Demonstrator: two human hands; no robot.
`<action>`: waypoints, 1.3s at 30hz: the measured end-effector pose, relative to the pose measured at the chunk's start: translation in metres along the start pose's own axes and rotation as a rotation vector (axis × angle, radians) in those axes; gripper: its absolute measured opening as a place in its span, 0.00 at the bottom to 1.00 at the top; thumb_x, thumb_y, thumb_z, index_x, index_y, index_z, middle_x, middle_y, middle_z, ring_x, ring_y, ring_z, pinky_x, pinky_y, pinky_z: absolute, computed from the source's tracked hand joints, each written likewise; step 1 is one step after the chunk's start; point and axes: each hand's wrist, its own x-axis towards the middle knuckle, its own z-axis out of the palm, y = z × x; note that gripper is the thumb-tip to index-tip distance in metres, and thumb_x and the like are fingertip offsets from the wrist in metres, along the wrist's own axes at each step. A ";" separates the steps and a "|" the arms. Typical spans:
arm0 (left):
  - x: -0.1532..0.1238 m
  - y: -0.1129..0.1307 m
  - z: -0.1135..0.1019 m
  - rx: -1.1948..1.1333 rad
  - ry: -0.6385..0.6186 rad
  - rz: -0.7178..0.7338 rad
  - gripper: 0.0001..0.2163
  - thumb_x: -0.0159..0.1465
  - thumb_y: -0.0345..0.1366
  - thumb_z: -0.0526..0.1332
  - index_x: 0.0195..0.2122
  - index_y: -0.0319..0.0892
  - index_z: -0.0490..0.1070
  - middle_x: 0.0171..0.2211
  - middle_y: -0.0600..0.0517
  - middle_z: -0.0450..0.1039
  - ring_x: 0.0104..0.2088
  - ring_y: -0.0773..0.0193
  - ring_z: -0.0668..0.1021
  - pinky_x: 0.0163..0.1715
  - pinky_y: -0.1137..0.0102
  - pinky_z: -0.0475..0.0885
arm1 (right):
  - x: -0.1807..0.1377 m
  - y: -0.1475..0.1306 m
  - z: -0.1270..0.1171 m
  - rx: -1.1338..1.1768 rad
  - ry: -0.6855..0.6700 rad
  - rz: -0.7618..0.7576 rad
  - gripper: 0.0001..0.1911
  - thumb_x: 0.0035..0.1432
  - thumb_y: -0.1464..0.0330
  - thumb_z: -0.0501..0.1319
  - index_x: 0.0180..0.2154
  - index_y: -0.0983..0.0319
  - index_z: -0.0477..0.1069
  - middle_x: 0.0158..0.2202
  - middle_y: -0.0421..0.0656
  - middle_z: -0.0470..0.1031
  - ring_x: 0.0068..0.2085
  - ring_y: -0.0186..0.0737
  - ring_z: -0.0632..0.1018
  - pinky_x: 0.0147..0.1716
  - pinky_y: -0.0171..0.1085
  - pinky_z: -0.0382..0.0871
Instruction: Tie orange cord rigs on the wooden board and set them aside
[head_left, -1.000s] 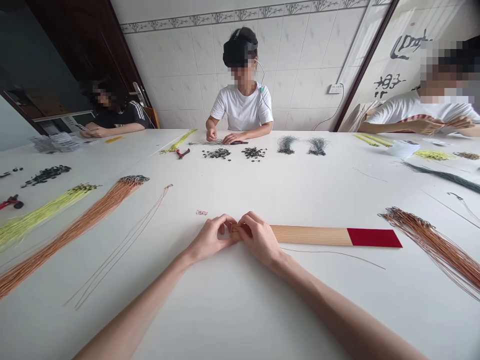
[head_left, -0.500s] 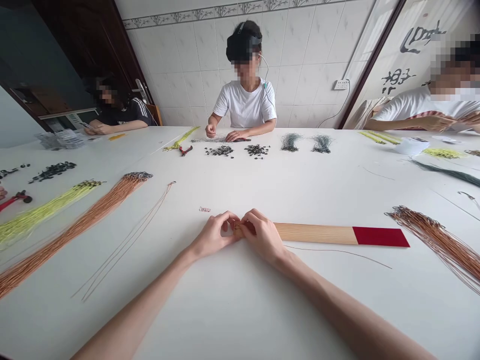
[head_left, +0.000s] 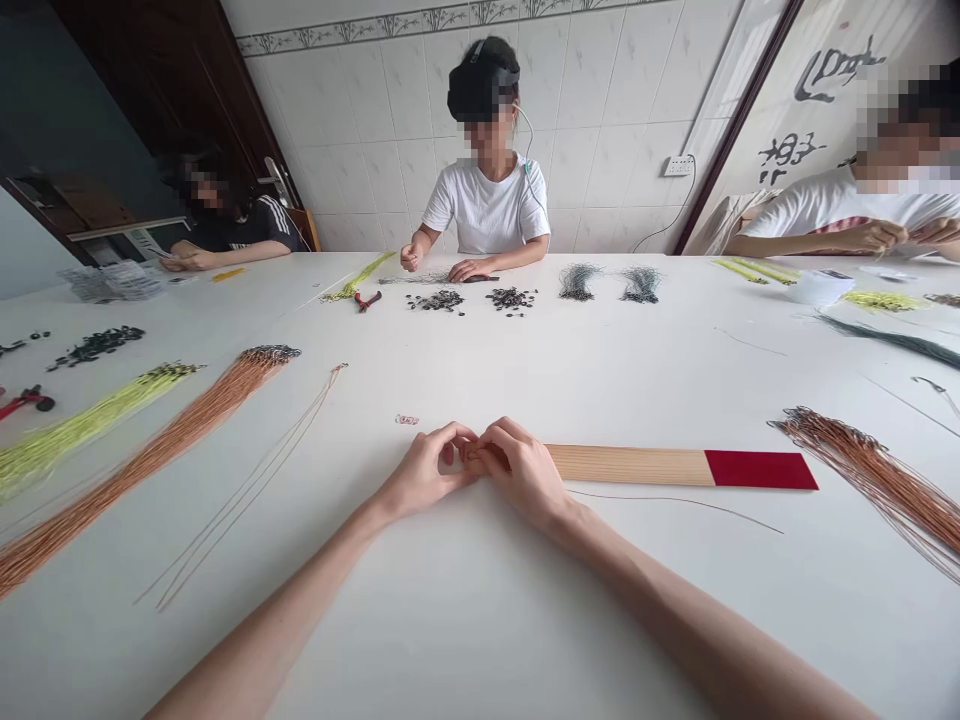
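My left hand [head_left: 426, 468] and my right hand [head_left: 525, 472] meet at the left end of a flat wooden strip [head_left: 630, 465] with a red right end. Both have thumb and forefinger closed in a pinch, the tips almost touching each other. From beneath my right hand a thin brown line [head_left: 690, 500] trails off to the right, just in front of the strip. My right fingers close on this line at the strip's end. What lies between my left fingertips is too small to make out. My right hand covers part of the strip.
Left lie a bundle of brown lines [head_left: 169, 440], a yellow-green bundle [head_left: 97, 410] and a few loose brown lines [head_left: 255, 480]. Another brown bundle [head_left: 862, 470] lies right. Across the white table [head_left: 465, 630] are black piles [head_left: 512, 299], red-handled pliers [head_left: 367, 300] and several people at work.
The view has shifted very slightly. My hands keep their pinch at the strip's end with hardly any movement. The person opposite has moved one raised hand a little.
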 end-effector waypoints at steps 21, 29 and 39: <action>0.001 -0.006 -0.003 -0.076 -0.046 0.065 0.09 0.58 0.33 0.55 0.40 0.44 0.66 0.34 0.53 0.71 0.32 0.66 0.69 0.35 0.72 0.66 | 0.000 0.001 0.001 0.007 0.031 -0.038 0.08 0.54 0.76 0.50 0.24 0.61 0.58 0.29 0.38 0.64 0.25 0.29 0.63 0.24 0.31 0.56; 0.001 -0.004 -0.003 -0.107 -0.035 0.074 0.09 0.59 0.31 0.52 0.39 0.44 0.67 0.34 0.53 0.71 0.33 0.66 0.70 0.35 0.71 0.67 | 0.000 0.003 0.003 -0.007 0.024 -0.046 0.07 0.54 0.76 0.50 0.25 0.61 0.58 0.29 0.38 0.64 0.26 0.29 0.64 0.25 0.30 0.56; 0.002 -0.004 -0.003 -0.123 -0.024 0.055 0.12 0.58 0.29 0.53 0.42 0.45 0.68 0.33 0.54 0.71 0.33 0.66 0.70 0.36 0.72 0.67 | 0.000 0.003 0.004 -0.032 0.029 -0.047 0.07 0.52 0.77 0.50 0.26 0.61 0.61 0.30 0.39 0.65 0.26 0.29 0.65 0.25 0.30 0.57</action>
